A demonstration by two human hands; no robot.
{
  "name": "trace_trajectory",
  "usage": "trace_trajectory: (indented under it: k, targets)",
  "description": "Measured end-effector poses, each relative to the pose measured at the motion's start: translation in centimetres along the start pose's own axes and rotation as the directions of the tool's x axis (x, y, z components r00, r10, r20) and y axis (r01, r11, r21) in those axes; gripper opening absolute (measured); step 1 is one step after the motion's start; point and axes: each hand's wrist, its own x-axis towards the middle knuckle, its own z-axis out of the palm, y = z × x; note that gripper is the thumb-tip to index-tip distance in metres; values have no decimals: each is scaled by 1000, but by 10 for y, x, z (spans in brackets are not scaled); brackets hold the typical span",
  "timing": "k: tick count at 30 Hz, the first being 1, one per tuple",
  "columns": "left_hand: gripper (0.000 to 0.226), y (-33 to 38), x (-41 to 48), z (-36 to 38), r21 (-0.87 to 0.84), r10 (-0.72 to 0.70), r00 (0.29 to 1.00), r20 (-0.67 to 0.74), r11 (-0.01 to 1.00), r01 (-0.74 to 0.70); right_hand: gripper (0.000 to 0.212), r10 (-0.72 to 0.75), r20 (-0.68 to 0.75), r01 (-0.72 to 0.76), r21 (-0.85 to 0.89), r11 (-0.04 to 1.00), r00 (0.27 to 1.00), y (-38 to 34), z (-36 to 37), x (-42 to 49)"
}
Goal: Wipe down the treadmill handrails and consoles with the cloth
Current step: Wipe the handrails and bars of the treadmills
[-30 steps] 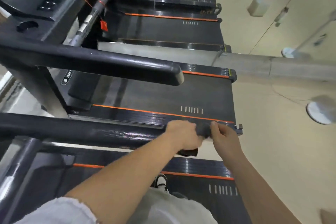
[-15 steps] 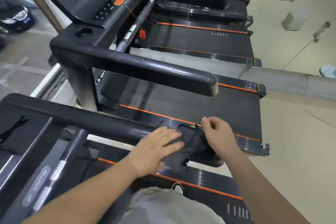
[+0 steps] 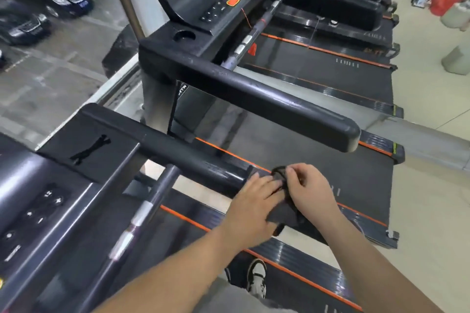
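Handrail pointing lower-right, cloth seemingly over its end, right hand pinching

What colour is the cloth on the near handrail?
Black, or very dark grey: the cloth nearly matches the handrail. It shows best in the head view.
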Motion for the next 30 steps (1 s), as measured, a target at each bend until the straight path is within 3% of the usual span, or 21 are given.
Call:
trace_trajectory:
  k: [2, 4, 7, 10, 12, 14, 15, 17, 19, 20, 22, 24, 26, 27, 30]
  targets:
    - [72, -23, -8, -14, 51, 132, 989, 65, 989, -136, 19, 20, -4, -20, -1, 1000, 1000, -6, 1, -3]
    - [73, -55, -18, -35, 102, 87, 995, 54, 991, -92, 17, 39, 15, -40, 18, 999, 999, -14, 4, -7]
    - [66, -109, -35, -63, 128, -184, 973, -136, 971, 202, 11, 41, 59, -43, 45, 998, 997, -25, 13, -12]
    - [52, -131, -34, -75, 103, -465, 843, -271, 857, 505, 14, 35, 55, -37, 43, 998, 998, -28, 17, -17]
    - [48, -110, -22, -64, 67, -572, 753, -327, 780, 622, 10, 43, 37, -45, 62, 997, 998, -24, 15, -23]
    - [54, -70, -17, -37, 67, -525, 792, -311, 819, 569, 5, 66, 13, -67, 83, 994, 998, -18, 12, -30]
    - [59, -49, -18, -22, 54, -429, 863, -265, 887, 458, 5, 77, -5, -76, 89, 993, 997, -13, 8, -33]
    - [65, -18, -25, -3, 71, -104, 983, -149, 991, 115, 6, 89, -56, -83, 98, 992, 994, -2, -2, -40]
    - [69, -23, -25, -4, 76, 159, 986, -46, 985, -156, 9, 106, -97, -94, 118, 989, 990, 13, -14, -45]
    - [69, -31, -23, -8, 80, 215, 976, -38, 974, -212, 8, 128, -107, -115, 125, 985, 986, 20, -21, -49]
    - [66, -50, -13, -16, 117, 165, 983, -77, 981, -155, 8, 166, -130, -148, 131, 980, 978, 34, -36, -55]
    - [49, -54, 5, -22, 142, -54, 988, -147, 987, 75, 10, 195, -157, -173, 145, 974, 968, 51, -51, -59]
    - [24, -27, 25, -20, 183, -293, 930, -220, 925, 334, 11, 237, -160, -209, 174, 962, 958, 72, -63, -64]
    - [15, -5, 35, -12, 215, -351, 909, -225, 892, 397, 9, 257, -154, -226, 192, 955, 954, 82, -69, -66]
    - [14, 74, 60, 32, 220, -324, 929, -178, 907, 358, 12, 274, -155, -234, 234, 944, 949, 119, -91, -71]
